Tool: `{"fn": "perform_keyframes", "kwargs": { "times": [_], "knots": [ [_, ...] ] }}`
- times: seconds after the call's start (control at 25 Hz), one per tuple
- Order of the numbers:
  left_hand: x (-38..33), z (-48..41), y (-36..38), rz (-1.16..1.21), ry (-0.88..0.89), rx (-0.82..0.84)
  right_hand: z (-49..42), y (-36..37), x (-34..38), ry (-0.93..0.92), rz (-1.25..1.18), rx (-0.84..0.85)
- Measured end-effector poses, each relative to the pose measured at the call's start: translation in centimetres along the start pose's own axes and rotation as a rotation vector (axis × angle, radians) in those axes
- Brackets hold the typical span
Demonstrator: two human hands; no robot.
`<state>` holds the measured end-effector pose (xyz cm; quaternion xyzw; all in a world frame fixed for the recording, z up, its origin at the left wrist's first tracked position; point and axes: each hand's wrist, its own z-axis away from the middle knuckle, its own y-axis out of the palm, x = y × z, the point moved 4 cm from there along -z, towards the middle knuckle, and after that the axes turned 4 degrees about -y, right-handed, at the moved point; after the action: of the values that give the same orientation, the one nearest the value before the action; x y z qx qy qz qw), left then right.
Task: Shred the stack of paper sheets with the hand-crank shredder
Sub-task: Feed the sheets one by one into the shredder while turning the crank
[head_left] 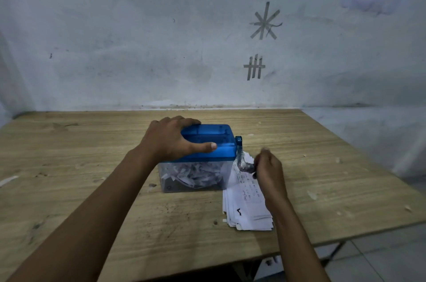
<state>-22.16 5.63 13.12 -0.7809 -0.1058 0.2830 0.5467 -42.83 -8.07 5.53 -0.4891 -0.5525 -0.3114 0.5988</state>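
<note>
A small hand-crank shredder (214, 141) with a blue lid and a clear bin (196, 176) full of paper shreds stands mid-table. My left hand (170, 138) grips the left end of the blue lid, thumb along its front edge. The crank (241, 155) hangs down on the shredder's right side. My right hand (269, 168) holds the crank's knob with curled fingers. A stack of white paper sheets (244, 205) with handwriting lies on the table to the right of the bin, partly under my right wrist.
The wooden table (92, 166) stands against a pale wall, with small paper scraps (312, 195) scattered on its right part. The table's right edge drops to a tiled floor (380, 263).
</note>
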Motion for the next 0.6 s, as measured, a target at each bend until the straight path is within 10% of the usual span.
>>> {"fn": "perform_keyframes", "kwargs": {
  "times": [0.2,0.6],
  "knots": [
    [0.2,0.3,-0.1,0.081,-0.004,0.005,0.4,-0.9,-4.6,0.025,0.788,0.074],
    [0.0,0.6,0.0,0.147,-0.020,-0.004,-0.3,-1.4,-3.5,-0.006,0.552,-0.005]
  ]
}}
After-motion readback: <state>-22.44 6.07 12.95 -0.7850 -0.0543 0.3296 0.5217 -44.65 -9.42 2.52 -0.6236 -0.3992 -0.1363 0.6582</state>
